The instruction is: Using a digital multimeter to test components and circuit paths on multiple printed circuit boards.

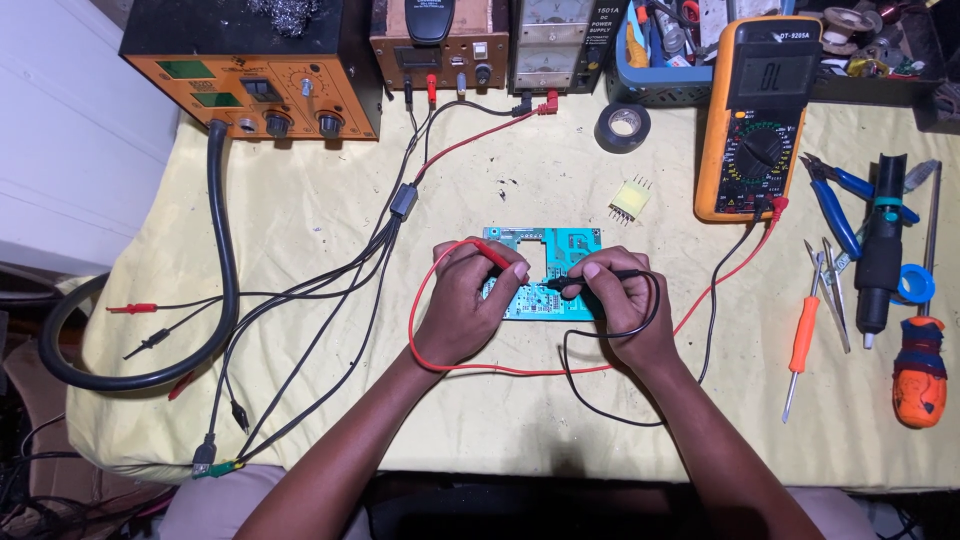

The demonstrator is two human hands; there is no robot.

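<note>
Both forearms extend forward, converging. Left hand (465, 305) and right hand (618, 300) rest side by side, fingers curled in pinch grips.

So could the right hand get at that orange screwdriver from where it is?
Probably yes: the right hand holds a black probe, but bare cloth lies between it and the orange screwdriver.

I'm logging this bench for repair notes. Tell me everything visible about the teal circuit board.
The teal circuit board lies flat on the yellow table cover, rectangular, with pale printed markings and a cut-out in its upper middle. The left hand rests on its left part holding a red probe; the right hand presses a black probe toward its middle. Both hands hide its lower edge.
</note>
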